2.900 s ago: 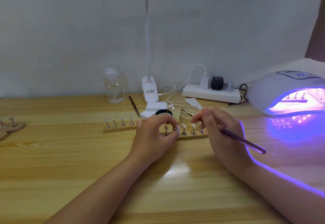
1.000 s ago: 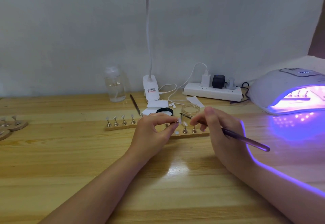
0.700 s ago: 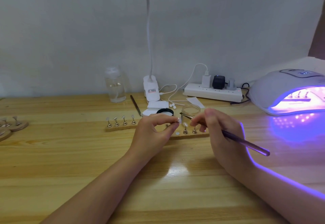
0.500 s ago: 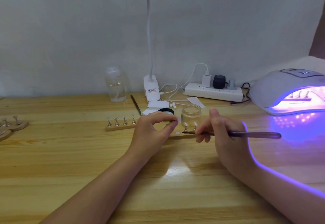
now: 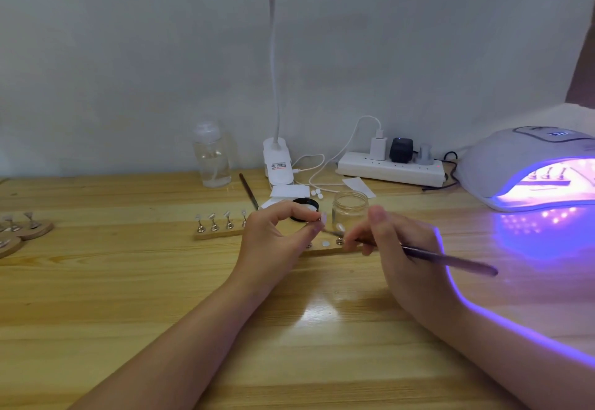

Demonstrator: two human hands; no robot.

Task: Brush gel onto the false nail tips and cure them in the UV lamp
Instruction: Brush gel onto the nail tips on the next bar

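Head view: lamp-base label unreadable.

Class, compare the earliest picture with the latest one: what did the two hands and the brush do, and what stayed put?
The left hand lifted one nail stand off the wooden strip and pinches it. The right hand swung the brush from the jar down, tip now at the held nail. The UV lamp stays lit; four stands on the strip's left end are unmoved.

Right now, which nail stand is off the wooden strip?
The stand pinched in the left hand, brush tip at it; the others sit on the strip.
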